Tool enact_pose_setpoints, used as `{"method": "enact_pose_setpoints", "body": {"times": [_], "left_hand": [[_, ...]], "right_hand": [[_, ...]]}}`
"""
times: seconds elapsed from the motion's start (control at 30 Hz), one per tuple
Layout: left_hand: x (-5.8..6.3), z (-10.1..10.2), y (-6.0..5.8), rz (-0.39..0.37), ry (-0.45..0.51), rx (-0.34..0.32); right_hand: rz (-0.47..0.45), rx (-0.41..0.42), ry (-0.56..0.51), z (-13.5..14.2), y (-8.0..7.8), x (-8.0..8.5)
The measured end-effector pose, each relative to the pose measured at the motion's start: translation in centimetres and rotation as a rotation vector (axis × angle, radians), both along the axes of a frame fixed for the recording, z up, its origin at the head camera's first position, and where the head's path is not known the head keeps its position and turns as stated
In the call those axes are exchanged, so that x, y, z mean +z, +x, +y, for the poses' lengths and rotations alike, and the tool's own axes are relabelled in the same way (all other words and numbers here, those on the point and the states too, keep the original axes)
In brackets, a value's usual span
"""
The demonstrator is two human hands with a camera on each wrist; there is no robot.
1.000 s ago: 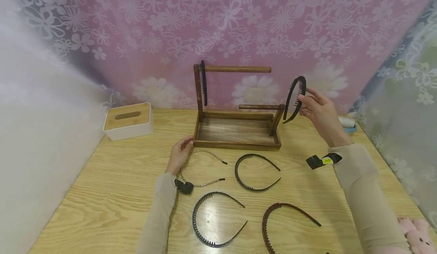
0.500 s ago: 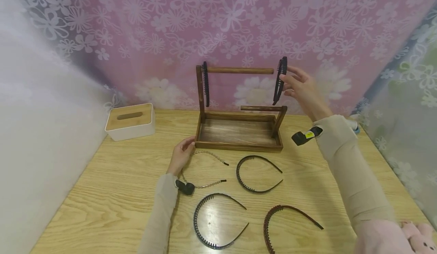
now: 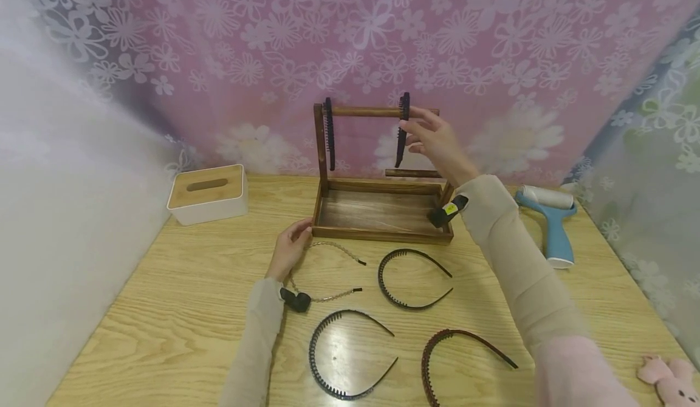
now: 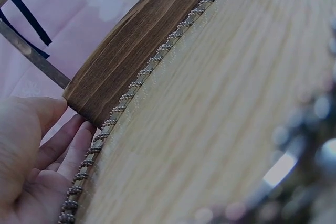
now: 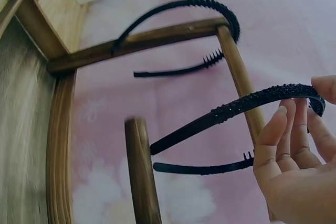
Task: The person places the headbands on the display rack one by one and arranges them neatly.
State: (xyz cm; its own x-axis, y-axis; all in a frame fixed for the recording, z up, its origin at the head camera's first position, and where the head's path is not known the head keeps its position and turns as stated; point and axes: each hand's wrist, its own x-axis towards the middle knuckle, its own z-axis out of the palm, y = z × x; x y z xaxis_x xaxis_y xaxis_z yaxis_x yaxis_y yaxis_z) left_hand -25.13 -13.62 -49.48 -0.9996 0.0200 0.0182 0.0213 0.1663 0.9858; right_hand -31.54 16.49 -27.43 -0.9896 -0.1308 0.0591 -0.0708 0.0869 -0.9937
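In the head view my right hand (image 3: 439, 144) pinches a black toothed headband (image 3: 402, 136) around the upper bar (image 3: 365, 112) of a wooden rack (image 3: 377, 234). The right wrist view shows its dark beaded band (image 5: 252, 102) passing over the bar, with the two ends pointing toward the lower bar (image 5: 137, 166). Another black headband (image 3: 330, 136) hangs at the left end of the upper bar. My left hand (image 3: 290, 250) grips the rack's front left corner, thumb and fingers on either side of it. A beaded headband (image 4: 135, 85) lies beside that hand on the table.
Three more toothed headbands lie in front: a dark one (image 3: 381, 279), a blue-grey one (image 3: 313, 355) and a reddish-brown one (image 3: 425, 364). A tissue box (image 3: 209, 195) stands left. At right are a blue-handled lint roller (image 3: 558, 237) and a pink plush toy (image 3: 669, 383).
My right hand has carried the black headband from right of the rack, up and leftward, over the upper bar. My left hand stays at the rack's corner.
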Motion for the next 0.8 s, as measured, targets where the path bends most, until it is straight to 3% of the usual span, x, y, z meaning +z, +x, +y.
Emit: {"method": "enact_pose_setpoints", "body": {"times": [0.43, 0.8], "left_hand": [[0.0, -0.2, 0.0, 0.003, -0.048, 0.017], [-0.3, -0.1, -0.3, 0.021, -0.046, 0.020]], "right_hand": [[-0.064, 0.123, 0.135, -6.9, -1.3, -0.8], [-0.044, 0.105, 0.134, -9.3, -2.2, -1.0]]}}
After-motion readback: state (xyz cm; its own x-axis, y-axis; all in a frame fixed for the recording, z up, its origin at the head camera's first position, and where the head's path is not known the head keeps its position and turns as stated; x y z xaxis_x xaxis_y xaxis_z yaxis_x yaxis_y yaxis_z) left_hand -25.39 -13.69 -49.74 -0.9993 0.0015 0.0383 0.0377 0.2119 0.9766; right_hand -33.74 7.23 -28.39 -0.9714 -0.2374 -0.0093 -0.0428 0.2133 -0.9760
